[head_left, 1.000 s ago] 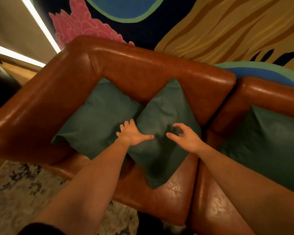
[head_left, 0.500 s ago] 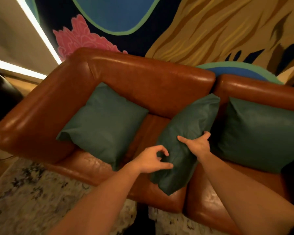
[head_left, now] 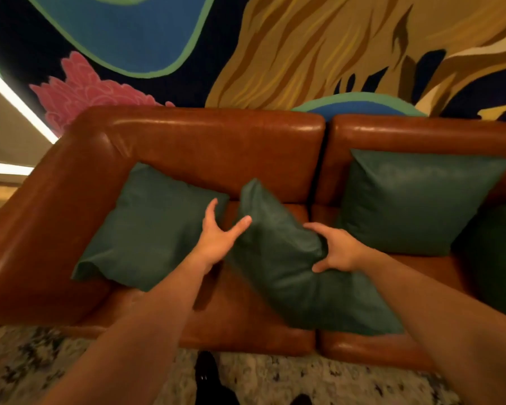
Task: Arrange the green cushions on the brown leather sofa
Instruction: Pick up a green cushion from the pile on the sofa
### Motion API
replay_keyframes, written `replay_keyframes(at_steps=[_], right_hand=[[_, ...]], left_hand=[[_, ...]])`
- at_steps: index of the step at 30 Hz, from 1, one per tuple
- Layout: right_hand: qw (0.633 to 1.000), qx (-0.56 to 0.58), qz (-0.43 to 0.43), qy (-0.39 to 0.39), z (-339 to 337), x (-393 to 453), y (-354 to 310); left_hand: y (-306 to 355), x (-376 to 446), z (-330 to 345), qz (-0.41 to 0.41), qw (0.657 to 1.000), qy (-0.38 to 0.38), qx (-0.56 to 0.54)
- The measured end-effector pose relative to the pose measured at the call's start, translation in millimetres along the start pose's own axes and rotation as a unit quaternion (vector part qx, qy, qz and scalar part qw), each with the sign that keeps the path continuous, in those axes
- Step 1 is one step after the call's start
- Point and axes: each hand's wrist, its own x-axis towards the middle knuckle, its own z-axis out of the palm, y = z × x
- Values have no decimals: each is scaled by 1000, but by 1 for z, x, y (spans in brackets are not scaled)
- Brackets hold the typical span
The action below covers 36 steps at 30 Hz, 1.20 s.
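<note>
The brown leather sofa (head_left: 216, 147) fills the middle of the head view. One green cushion (head_left: 149, 226) leans in its left corner. A second green cushion (head_left: 287, 282) lies tilted across the seat, over the gap between the two seat pads. My right hand (head_left: 338, 248) is shut on this middle cushion's right edge. My left hand (head_left: 219, 232) is open, fingers spread, its fingertips touching the cushion's upper left side. A third green cushion (head_left: 415, 200) stands against the right backrest, and part of a fourth green cushion (head_left: 497, 258) shows at the right edge.
A painted mural wall (head_left: 275, 48) rises behind the sofa. A pale patterned rug (head_left: 275, 378) lies in front of the sofa, with a dark shoe (head_left: 205, 372) on it. The sofa's left armrest (head_left: 38, 223) borders the left cushion.
The middle cushion has swung from leaning near the right cushion to lying tilted across the seat. My right hand now grips its right edge; my left hand has opened and risen to its upper left.
</note>
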Motion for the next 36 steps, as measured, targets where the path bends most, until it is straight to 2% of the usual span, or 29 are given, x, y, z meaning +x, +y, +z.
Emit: replay_keyframes(at_steps=[3, 5, 8, 10, 11, 18, 22, 25, 28, 30, 33, 36], right_hand=[[995, -91, -34, -8, 10, 0, -6], [993, -117, -31, 17, 19, -2, -7], [974, -185, 87, 96, 31, -15, -5], [960, -174, 170, 135, 36, -26, -1], [958, -169, 186, 139, 39, -30, 0], [964, -234, 93, 82, 59, 12, -55], [965, -226, 114, 68, 60, 50, -84], [963, -228, 129, 61, 53, 68, -88], [961, -228, 147, 54, 49, 80, -90], [959, -233, 155, 55, 50, 86, -92], [956, -239, 159, 62, 51, 89, -95], [955, -236, 170, 64, 53, 93, -102]], left_hand=[[6, 5, -8, 5, 998, -57, 35], [6, 14, -13, 32, 995, -32, 86], [7, 30, -23, 30, 988, 31, 151], [7, 42, -29, 22, 980, 59, 189], [7, 47, -30, 19, 978, 66, 199], [11, 86, -40, 24, 991, 4, 135], [-5, 114, -84, -11, 997, 6, 80], [-31, 138, -151, -17, 978, 48, 200], [-69, 152, -215, -103, 930, 117, 332], [-92, 156, -251, -166, 909, 152, 352], [-113, 165, -284, -248, 908, 152, 301], [-121, 167, -290, -269, 923, 131, 243]])
